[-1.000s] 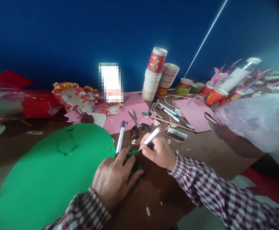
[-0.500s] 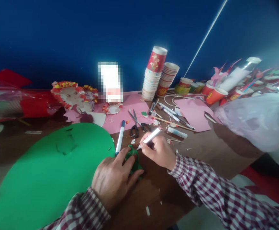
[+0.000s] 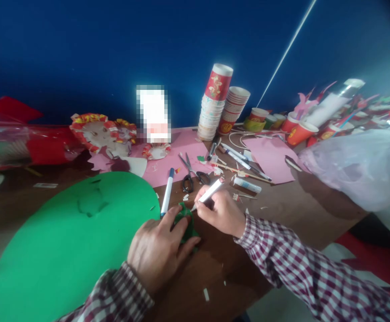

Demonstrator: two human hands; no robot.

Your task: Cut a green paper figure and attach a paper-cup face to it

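Observation:
My left hand [image 3: 157, 248] lies flat on the brown table, fingers spread, pressing down a small dark green paper piece [image 3: 185, 222]. My right hand [image 3: 219, 211] is closed around a white marker [image 3: 211, 192], whose tip touches the top edge of that green piece. A big light green paper sheet [image 3: 64, 241] lies just left of my left hand. A blue-capped marker [image 3: 167, 192] rests along its right edge.
Black-handled scissors [image 3: 190, 172] lie on pink paper [image 3: 171, 161] behind my hands, beside pens and a glue stick [image 3: 246, 184]. Stacked paper cups [image 3: 215, 103] stand at the blue wall. A translucent plastic bag [image 3: 355, 167] sits at right. Red paper crafts [image 3: 96, 132] lie at left.
The marker tip has crept slightly left along the green piece. My left hand stays put. The view shifted a little.

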